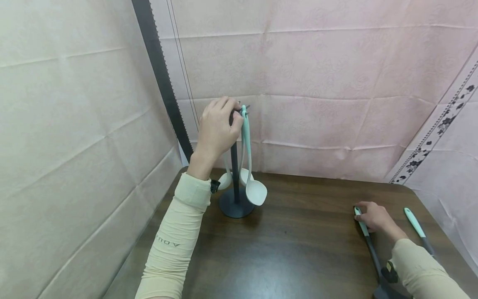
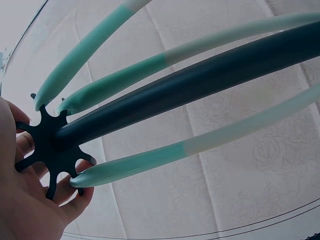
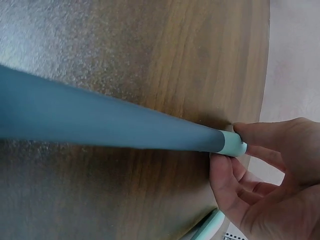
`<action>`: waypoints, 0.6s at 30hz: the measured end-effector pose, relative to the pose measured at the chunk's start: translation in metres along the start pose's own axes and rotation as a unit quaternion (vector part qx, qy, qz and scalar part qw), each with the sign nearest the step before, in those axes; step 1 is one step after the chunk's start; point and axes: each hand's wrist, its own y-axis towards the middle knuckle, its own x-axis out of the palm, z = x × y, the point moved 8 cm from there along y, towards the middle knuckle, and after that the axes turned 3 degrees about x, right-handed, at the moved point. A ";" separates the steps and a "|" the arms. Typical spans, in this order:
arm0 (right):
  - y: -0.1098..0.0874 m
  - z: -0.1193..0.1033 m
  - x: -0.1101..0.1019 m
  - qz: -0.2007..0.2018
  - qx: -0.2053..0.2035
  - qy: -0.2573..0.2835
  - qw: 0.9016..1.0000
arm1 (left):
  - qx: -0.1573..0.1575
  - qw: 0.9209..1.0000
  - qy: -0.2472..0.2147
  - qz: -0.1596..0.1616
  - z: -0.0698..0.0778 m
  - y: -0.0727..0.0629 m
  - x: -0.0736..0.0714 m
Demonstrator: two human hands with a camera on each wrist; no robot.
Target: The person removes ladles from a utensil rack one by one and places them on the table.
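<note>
My left hand [image 1: 219,126] grips the top of a black utensil stand [image 1: 234,162]. In the left wrist view its fingers curl behind the stand's hooked hub [image 2: 52,140]. A white ladle [image 1: 256,192] with a mint handle hangs from one hook, and two more mint-handled utensils hang beside it, partly hidden. At the right of the table, my right hand [image 1: 377,218] pinches the mint handle end of a long dark kitchen utensil [image 1: 372,251]. Its wide dark head lies toward the front edge of the view, partly covered by my forearm.
A second utensil [image 1: 415,222] with a mint handle and dark shaft lies to the right, partly behind my sleeve. The brown wooden table [image 1: 298,232] meets hanging pale cloth [image 1: 317,124] at the back and on both sides.
</note>
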 end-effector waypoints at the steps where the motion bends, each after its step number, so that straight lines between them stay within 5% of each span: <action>1: 0.000 0.001 0.000 0.000 0.003 0.000 1.000 | 0.000 1.000 0.000 -0.001 0.000 0.000 0.000; 18: 0.003 0.005 0.003 -0.002 0.018 0.005 1.000 | -0.002 1.000 0.001 0.000 0.000 0.000 0.000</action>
